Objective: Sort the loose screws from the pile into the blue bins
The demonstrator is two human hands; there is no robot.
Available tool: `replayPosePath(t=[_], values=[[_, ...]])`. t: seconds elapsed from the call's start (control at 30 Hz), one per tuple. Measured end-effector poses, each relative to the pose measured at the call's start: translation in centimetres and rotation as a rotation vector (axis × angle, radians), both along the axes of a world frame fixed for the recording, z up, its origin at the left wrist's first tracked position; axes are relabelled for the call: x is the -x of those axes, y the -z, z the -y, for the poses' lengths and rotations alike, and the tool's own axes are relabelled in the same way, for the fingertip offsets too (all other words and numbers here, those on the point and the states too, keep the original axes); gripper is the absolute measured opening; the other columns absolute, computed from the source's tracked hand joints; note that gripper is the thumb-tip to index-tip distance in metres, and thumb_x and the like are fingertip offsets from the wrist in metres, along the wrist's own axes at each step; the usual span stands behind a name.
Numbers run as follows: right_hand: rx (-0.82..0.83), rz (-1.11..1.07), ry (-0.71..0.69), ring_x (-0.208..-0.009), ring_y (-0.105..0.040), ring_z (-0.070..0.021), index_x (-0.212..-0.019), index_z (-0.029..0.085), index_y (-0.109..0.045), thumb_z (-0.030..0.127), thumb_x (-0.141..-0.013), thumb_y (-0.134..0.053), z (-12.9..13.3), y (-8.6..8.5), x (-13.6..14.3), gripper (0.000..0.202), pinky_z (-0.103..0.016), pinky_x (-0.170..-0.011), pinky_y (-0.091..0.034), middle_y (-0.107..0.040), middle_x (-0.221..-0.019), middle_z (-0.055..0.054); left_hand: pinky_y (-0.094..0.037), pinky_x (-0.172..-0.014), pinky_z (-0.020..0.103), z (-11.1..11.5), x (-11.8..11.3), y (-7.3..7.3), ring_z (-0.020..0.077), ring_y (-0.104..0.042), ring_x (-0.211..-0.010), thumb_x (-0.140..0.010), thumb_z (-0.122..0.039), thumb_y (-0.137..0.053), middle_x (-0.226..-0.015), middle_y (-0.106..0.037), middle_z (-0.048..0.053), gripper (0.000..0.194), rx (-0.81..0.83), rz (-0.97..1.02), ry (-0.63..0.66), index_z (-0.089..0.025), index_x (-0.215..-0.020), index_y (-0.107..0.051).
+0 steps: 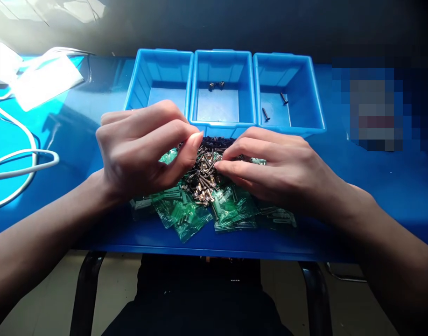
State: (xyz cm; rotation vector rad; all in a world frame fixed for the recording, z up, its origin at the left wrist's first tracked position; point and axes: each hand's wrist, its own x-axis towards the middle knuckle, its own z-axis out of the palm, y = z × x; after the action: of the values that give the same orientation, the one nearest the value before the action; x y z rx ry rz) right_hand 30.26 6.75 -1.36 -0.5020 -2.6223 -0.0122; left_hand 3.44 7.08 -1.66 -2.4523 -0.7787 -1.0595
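Observation:
A heap of loose screws (202, 179) lies on the blue table, with darker screws at its far side. My left hand (143, 147) is raised over the left side of the heap, thumb and forefinger pinched; whatever is between the tips is too small to make out. At the heap's right side, my right hand (280, 163) has its fingertips down among the screws, thumb and fingers nearly together. I cannot see what they grip. Green-tinted clear plastic packets (191, 219) with small metal parts lie under and around the heap, partly hidden by both hands.
Behind the heap stand three blue bins in a row. The left bin (168, 70) is partly hidden by my left hand. A few small fasteners (216, 86) lie in the middle bin (222, 65), two dark screws (266, 114) in the right bin (282, 70). White cable (35, 163) loops at left.

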Motion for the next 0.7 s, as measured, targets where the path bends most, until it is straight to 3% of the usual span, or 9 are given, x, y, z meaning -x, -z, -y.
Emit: replayPosePath(t=[0.2, 0.4, 0.7], values=[[-0.032, -0.019, -0.003, -0.088, -0.062, -0.0170, -0.106, 0.011, -0.075, 0.008, -0.097, -0.064, 0.08, 0.18, 0.12, 0.014, -0.031, -0.068, -0.049, -0.073, -0.104, -0.009, -0.037, -0.060, 0.023, -0.14, -0.08, -0.05, 0.0080, -0.061, -0.069, -0.097, -0.014, -0.064, -0.084, -0.065, -0.003, 0.007, -0.007, -0.006, -0.001, -0.016, -0.091, -0.067], [0.025, -0.019, -0.024, -0.091, -0.060, -0.0166, -0.118, 0.013, -0.074, 0.019, -0.099, -0.069, -0.03, 0.30, 0.19, 0.021, -0.032, -0.071, -0.050, -0.074, -0.110, -0.009, -0.039, -0.060, 0.024, -0.10, -0.08, 0.18, 0.0095, -0.062, -0.070, -0.099, -0.017, -0.062, -0.086, -0.067, -0.002, 0.007, -0.001, 0.012, -0.012, -0.018, -0.094, -0.068], [0.056, -0.053, -0.027, -0.088, -0.061, -0.0176, -0.113, 0.007, -0.075, 0.006, -0.093, -0.069, 0.10, -0.17, 0.13, 0.020, -0.033, -0.071, -0.051, -0.072, -0.103, -0.012, -0.048, -0.060, 0.029, 0.07, -0.13, -0.26, 0.0117, -0.064, -0.072, -0.094, -0.016, -0.069, -0.086, -0.070, -0.001, 0.004, 0.014, 0.044, 0.024, -0.018, -0.090, -0.069]])
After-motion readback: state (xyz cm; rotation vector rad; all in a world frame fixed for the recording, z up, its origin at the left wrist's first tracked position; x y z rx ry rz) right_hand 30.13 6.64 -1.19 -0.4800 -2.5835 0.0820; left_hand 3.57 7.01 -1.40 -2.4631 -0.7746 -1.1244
